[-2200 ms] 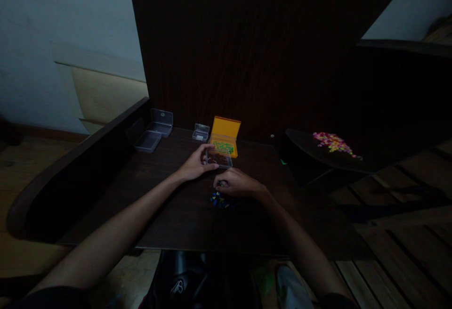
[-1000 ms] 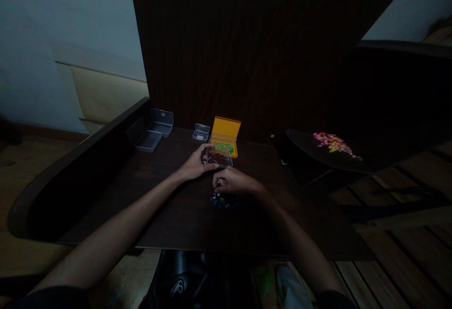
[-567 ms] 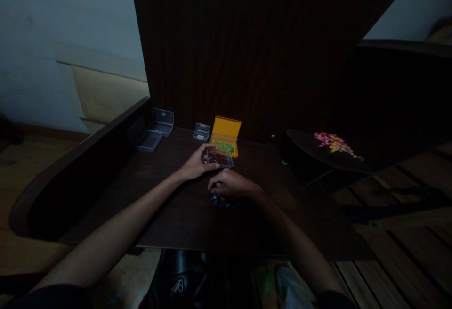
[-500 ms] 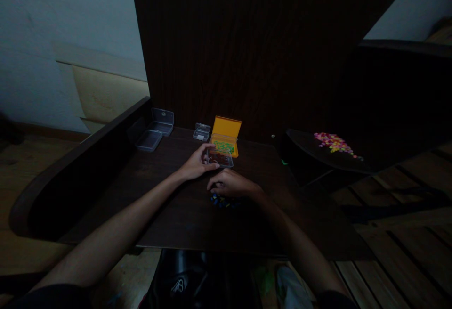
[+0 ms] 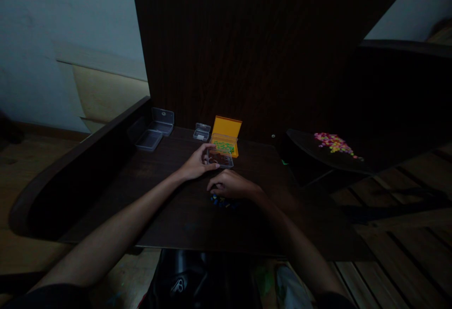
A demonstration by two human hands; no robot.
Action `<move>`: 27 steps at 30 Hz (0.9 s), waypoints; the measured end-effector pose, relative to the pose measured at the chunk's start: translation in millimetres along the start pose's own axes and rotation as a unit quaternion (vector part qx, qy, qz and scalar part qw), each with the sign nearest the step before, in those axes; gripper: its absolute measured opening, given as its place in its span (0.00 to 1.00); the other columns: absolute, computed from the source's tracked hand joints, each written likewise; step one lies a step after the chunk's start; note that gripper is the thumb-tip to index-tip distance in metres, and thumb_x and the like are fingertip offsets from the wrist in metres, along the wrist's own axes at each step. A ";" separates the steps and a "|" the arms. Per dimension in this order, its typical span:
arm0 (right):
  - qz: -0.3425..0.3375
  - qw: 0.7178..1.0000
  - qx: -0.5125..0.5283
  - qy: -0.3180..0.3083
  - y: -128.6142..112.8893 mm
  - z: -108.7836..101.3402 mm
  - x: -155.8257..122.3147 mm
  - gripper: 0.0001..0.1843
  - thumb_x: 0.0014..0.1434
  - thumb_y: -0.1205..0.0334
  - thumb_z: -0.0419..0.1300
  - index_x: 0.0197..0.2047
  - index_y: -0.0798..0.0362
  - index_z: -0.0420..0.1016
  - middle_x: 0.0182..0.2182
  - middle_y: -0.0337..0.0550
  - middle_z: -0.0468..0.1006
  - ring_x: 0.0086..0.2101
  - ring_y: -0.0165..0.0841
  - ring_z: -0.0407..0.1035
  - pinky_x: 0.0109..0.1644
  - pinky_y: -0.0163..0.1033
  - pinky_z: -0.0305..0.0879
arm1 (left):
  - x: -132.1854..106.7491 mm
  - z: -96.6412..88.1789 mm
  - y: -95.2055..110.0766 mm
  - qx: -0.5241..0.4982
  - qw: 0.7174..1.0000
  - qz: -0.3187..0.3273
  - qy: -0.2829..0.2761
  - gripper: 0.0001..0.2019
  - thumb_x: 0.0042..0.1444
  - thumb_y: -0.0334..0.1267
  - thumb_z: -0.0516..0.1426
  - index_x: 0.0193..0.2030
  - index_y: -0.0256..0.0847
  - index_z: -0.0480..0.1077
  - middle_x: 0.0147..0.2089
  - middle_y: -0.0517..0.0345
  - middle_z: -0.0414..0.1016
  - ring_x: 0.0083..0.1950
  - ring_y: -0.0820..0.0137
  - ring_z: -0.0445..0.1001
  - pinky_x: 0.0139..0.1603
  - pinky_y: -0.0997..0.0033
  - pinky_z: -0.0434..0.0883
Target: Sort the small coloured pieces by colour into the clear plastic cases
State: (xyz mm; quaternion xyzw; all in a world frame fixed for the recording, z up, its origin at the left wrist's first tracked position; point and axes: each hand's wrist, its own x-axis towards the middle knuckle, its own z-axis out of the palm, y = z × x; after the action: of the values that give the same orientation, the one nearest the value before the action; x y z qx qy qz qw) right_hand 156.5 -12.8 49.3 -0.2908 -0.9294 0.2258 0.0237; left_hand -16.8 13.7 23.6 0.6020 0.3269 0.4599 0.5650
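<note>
My left hand [image 5: 198,162] grips the left end of a clear plastic box [image 5: 226,159], thumb on the near side and fingers on the far side. Small dark reddish-brown pieces lie inside that box. Just nearer to me, my right hand [image 5: 231,184] is closed, its fingers curled down over a small pile of blue and yellow pieces [image 5: 223,201] on the dark wooden table. Whatever its fingertips hold is hidden. Behind the clear box stands an orange box [image 5: 228,126] with its lid up, with green pieces [image 5: 224,146] in it.
A small clear box [image 5: 201,132] stands open beside the orange one. Further left lies a larger open clear case [image 5: 150,140]. Pink and yellow pieces [image 5: 335,144] are heaped on a dark ledge at the right. A raised wooden side [image 5: 81,163] borders the table's left.
Almost nothing differs. Both hands stay in nearly the same place, the left still on the clear box and the right still over the blue and yellow pieces.
</note>
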 end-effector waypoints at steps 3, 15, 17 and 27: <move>0.001 1.000 -0.002 -0.001 0.2 0.4 -0.2 0.11 0.55 0.69 0.60 0.41 0.53 0.79 0.23 0.35 0.72 0.23 0.24 0.60 0.30 0.29 0.51 | 0.2 -0.1 -0.1 -0.012 1.000 -0.001 -0.006 0.33 0.43 0.32 0.66 0.56 0.38 0.59 0.51 0.47 0.72 0.48 0.65 0.75 0.51 0.59 0.71; 0.007 1.000 0.000 0.004 0.0 -1.5 -1.8 0.10 0.55 0.66 0.61 0.42 0.52 0.79 0.21 0.32 0.68 0.22 0.23 0.59 0.29 0.29 0.51 | 0.9 -1.2 -1.7 0.002 1.000 0.008 -0.002 0.33 0.43 0.33 0.67 0.56 0.38 0.59 0.51 0.47 0.72 0.46 0.66 0.76 0.50 0.61 0.72; -0.001 1.000 0.010 0.002 -1.1 -0.8 -1.7 0.10 0.56 0.66 0.61 0.42 0.52 0.79 0.21 0.32 0.67 0.22 0.23 0.59 0.29 0.29 0.51 | 1.1 -1.1 -2.3 -0.004 1.000 0.006 -0.003 0.33 0.43 0.32 0.67 0.56 0.38 0.58 0.51 0.47 0.73 0.46 0.66 0.76 0.51 0.60 0.72; 0.011 1.000 0.008 -0.005 -6.9 4.0 2.9 0.09 0.56 0.66 0.60 0.40 0.53 0.79 0.23 0.34 0.70 0.23 0.24 0.61 0.30 0.30 0.52 | 1.4 -1.5 -4.1 -0.010 1.000 0.006 -0.004 0.34 0.43 0.33 0.67 0.56 0.38 0.58 0.51 0.46 0.72 0.48 0.64 0.75 0.52 0.58 0.72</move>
State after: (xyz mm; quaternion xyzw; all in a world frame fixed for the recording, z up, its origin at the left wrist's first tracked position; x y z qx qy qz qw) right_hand 149.7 -17.8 48.5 -0.2994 -0.9247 0.2344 0.0190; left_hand -17.3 16.2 19.8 0.6003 0.3158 0.4643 0.5696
